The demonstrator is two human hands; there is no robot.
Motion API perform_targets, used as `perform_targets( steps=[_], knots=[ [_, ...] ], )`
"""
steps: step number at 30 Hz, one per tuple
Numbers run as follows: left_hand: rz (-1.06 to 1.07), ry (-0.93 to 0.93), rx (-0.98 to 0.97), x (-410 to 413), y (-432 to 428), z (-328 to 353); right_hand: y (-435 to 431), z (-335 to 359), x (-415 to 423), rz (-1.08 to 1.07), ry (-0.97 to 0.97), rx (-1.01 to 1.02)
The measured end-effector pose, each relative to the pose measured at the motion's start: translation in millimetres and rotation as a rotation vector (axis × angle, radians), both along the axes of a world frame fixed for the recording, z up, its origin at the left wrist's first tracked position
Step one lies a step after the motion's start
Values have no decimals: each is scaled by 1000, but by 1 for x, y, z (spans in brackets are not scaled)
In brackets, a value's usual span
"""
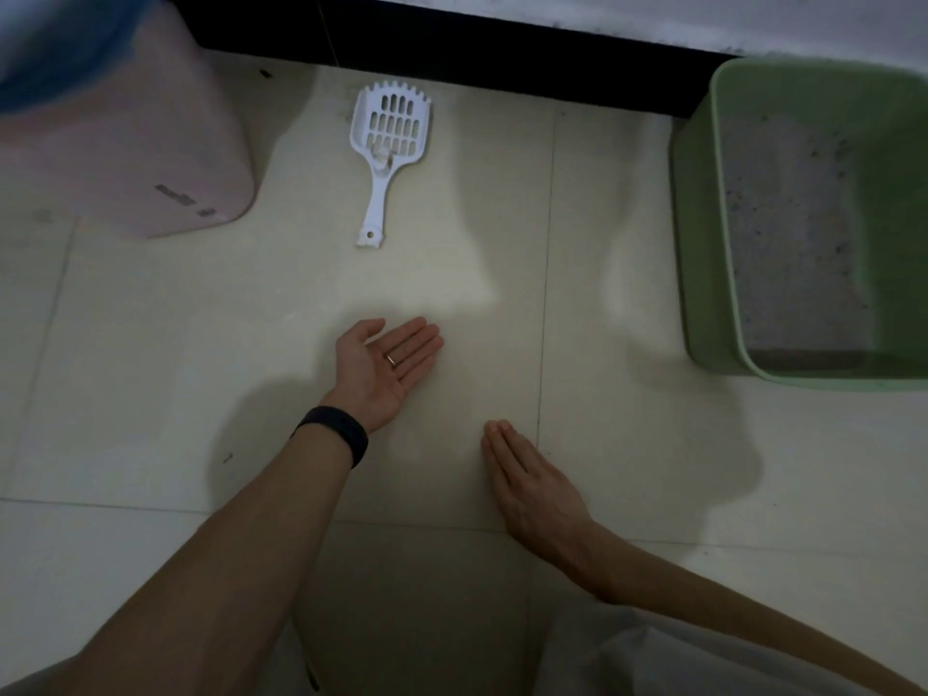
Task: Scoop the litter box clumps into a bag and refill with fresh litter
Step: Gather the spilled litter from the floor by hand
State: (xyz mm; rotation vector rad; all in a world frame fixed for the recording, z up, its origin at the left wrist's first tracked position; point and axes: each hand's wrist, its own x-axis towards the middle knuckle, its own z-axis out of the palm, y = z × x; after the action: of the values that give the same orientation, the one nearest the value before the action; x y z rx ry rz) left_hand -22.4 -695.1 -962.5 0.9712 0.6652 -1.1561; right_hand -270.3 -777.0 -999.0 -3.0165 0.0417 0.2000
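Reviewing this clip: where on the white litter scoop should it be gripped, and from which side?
Probably the handle of the scoop: it is narrow, lies flat on the floor and points toward the person, while the slotted head faces the wall. Come from the near side, from above; the open left hand is nearest.

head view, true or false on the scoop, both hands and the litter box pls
1. The white scoop lies on the floor, touched by no hand. True.
2. The right hand grips the scoop. False: it is flat, back up, and holds nothing.
3. The left hand is palm up with straight fingers. True.
4. The green litter box stands left of the scoop. False: it stands to the scoop's right.
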Motion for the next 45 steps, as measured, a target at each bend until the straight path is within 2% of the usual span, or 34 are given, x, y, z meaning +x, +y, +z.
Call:
perform_targets(
  steps=[7,10,12,13,15,16,17,19,21,25,30,35,41,43,45],
  knots=[
    [-57,-19,-4,-15,-11,10,2,10,1,-26,90,-15],
    [-78,-24,-2,-23,-12,12,-2,26,8,-113,138,120],
    [-94,-23,0,-28,-12,11,-12,42,19,-413,199,380],
    [-101,-21,3,-30,-12,10,-20,50,28,-677,247,613],
    [-116,-23,15,-34,-11,8,-40,65,44,-1242,260,1260],
    [-123,-24,23,-37,-11,7,-51,70,49,-1415,204,1534],
    [-130,-21,31,-40,-12,6,-62,75,51,-1500,160,1721],
    [-141,-12,41,-46,-14,5,-78,84,53,-1513,110,1889],
    [-155,-5,43,-52,-19,5,-84,94,55,-1416,72,1848],
    [-178,-8,38,-62,-33,9,-81,103,68,-1200,-25,1491],
    [-136,0,45,-68,-47,13,-77,99,83,-1103,-75,1218],
    [-10,61,11,-74,-59,15,-78,97,88,-1033,-3,1254],
    [91,80,-9,-73,-74,18,-85,107,93,-1046,-130,997],
    [114,83,-17,-72,-77,18,-89,109,97,-1052,-137,1013],
    [124,85,-33,-70,-76,19,-91,109,101,-1053,-109,1121]
  ],
)
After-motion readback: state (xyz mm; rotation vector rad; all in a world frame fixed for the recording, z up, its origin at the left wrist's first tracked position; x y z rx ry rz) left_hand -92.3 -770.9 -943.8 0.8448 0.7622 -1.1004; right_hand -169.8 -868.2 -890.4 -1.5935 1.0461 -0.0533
